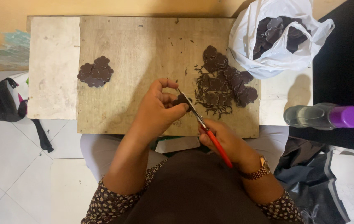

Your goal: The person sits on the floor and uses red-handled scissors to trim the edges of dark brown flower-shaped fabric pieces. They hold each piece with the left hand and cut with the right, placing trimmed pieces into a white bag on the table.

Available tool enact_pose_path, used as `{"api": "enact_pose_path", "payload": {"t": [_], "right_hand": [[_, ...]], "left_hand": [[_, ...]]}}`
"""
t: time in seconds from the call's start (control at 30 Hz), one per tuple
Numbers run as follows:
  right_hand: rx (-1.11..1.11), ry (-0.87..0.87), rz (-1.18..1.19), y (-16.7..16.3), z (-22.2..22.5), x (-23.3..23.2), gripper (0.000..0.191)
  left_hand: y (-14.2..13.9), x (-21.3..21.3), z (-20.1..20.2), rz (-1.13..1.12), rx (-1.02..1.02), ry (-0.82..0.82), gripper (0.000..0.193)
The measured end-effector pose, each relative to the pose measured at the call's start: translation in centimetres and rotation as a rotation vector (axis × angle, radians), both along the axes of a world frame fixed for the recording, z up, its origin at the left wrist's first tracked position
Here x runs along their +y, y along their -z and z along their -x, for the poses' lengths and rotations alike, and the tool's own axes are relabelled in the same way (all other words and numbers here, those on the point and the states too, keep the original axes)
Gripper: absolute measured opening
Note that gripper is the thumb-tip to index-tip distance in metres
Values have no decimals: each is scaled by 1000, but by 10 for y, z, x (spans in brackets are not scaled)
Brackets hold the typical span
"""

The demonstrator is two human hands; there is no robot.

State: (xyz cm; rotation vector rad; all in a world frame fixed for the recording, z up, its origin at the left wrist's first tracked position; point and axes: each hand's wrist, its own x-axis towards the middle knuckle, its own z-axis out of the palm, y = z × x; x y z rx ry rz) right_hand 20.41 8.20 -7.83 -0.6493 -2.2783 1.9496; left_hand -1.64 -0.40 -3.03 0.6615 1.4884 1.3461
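Observation:
My left hand (159,108) pinches a small dark flower-shaped piece (182,99) between thumb and fingers above the wooden board (143,49). My right hand (222,139) grips red-handled scissors (210,135), whose blades reach up to the edge of that piece. A heap of dark flower-shaped pieces (226,81) with thin dark trimmings lies just right of the hands. A smaller pile of the same pieces (96,71) sits on the board to the left.
A white plastic bag (278,37) holding more dark pieces stands at the back right. A clear bottle with a purple cap (324,116) lies on its side at the right. A black bag (1,101) rests on the tiled floor at left.

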Motion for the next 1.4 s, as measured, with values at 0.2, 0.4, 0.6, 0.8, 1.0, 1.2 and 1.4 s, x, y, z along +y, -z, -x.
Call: {"api": "enact_pose_path", "payload": {"t": [0.2,0.4,0.6,0.8,1.0,1.2,1.4], "right_hand": [[101,37,36,9,2,-3,58],[114,-14,44,3,-3,-2,57],[92,-66,55,-1,-1,0,58],[98,-76,51,-5,-2,-1,62],[101,-85,98,-3,-1,-2,64],[123,-64,98,4,2,-3,64],[116,-39,144,3,4,-5,64]], "left_hand": [[4,-1,0,-50,-46,39,52],[-5,-2,-3,5,26,34,48],[-12,-3,-6,28,74,26,51],[-18,-3,-7,42,91,26,51],[-20,-2,-8,71,144,33,50],[-19,-2,-9,82,150,34,52],[-17,-1,-7,78,106,21,51]]}}
